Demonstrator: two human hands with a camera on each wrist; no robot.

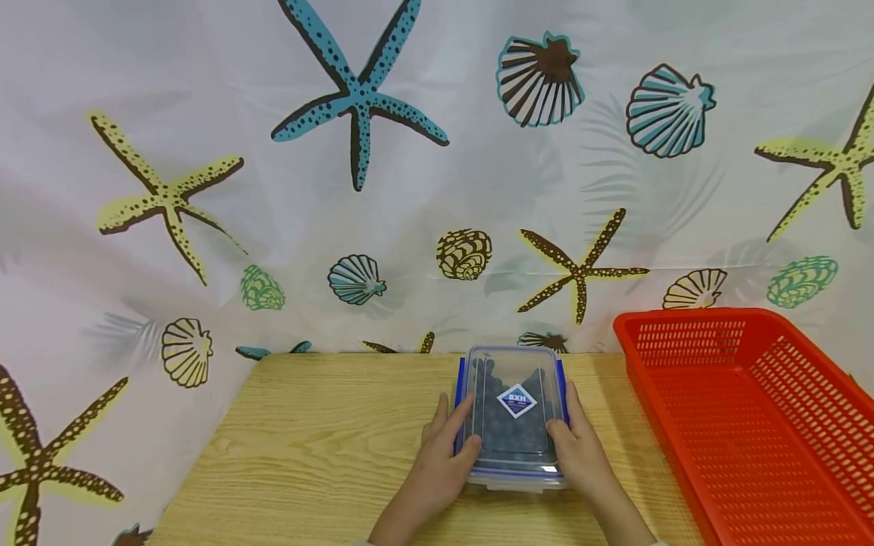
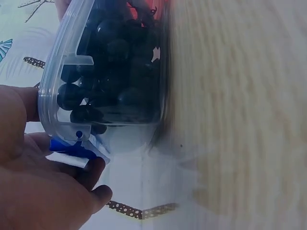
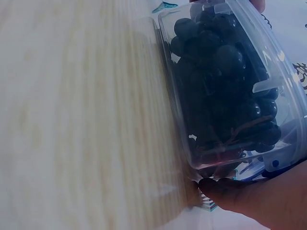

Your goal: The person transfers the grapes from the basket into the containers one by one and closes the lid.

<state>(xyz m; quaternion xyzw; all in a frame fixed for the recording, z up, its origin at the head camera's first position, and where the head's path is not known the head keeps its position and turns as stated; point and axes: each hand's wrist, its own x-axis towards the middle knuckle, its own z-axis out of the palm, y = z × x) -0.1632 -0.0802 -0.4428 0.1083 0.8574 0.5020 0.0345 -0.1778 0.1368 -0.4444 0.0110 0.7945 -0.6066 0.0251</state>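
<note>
A clear plastic food container [image 1: 514,444] with a see-through lid sits on the wooden table. Dark round grapes [image 2: 117,72] fill it, and a thin brown stem shows among them in the right wrist view. Blue clips run along its two sides, and a blue-and-white label [image 1: 517,400] is on the lid. My left hand [image 1: 437,462] holds the left side, thumb on the lid's edge and fingers by the blue clip [image 2: 74,149]. On the opposite side my right hand [image 1: 580,455] grips the container, its thumb over the lid's rim; some fingertips are hidden.
A red plastic basket [image 1: 672,440] with slotted walls stands to the right of the container. The wooden table [image 1: 307,447] stretches out to the left. Behind it hangs a white cloth [image 1: 423,189] printed with starfish and shells.
</note>
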